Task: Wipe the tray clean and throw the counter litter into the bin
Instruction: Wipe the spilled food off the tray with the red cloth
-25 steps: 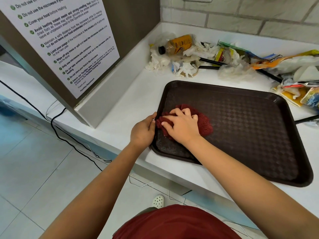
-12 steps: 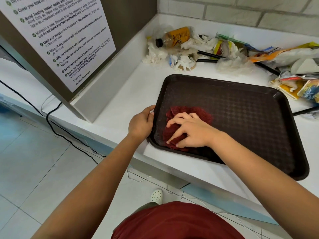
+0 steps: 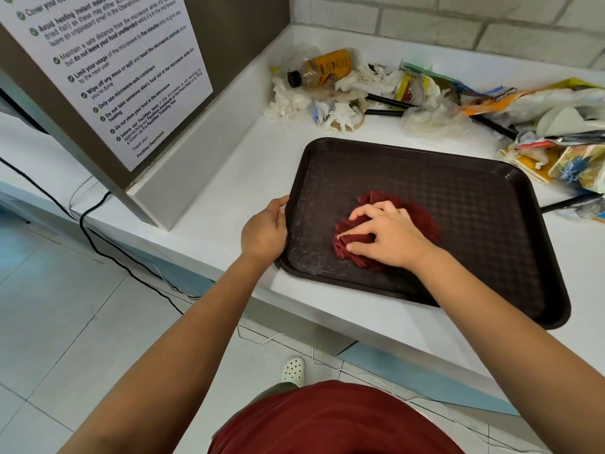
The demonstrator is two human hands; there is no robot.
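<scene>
The rectangular dark brown plastic tray (image 3: 458, 191) has a woven checker texture on its floor. On it lies a crumpled dark red cloth (image 3: 422, 217). Behind the tray on the white tabletop (image 3: 229, 198) lies an orange-labelled, black-capped bottle (image 3: 322, 68).

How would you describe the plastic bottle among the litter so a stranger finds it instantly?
Start at the dark tray on the white counter, then look to the litter pile behind it. The bottle lies on its side at the pile's left end, the only thing with an orange label and black cap.
</scene>
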